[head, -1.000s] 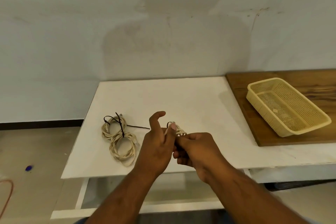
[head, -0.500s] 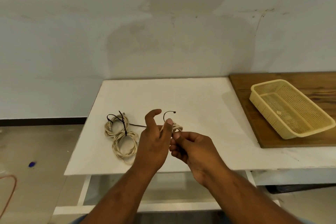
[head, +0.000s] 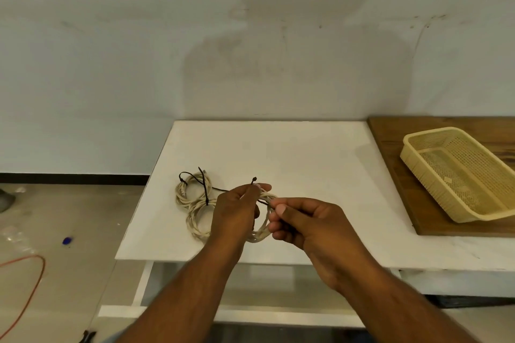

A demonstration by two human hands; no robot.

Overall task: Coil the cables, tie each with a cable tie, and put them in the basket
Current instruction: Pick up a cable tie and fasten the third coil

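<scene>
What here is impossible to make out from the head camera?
Head view:
- held coil: mostly hidden behind the left hand and right hand.
- black cable tie: hands hide whether it is fastened.
- basket: right end cut off by the frame edge.
- blue object on the floor: too small to identify.

Plastic mesh basket (head: 430, 185) (matt wooden board (head: 388, 133))
</scene>
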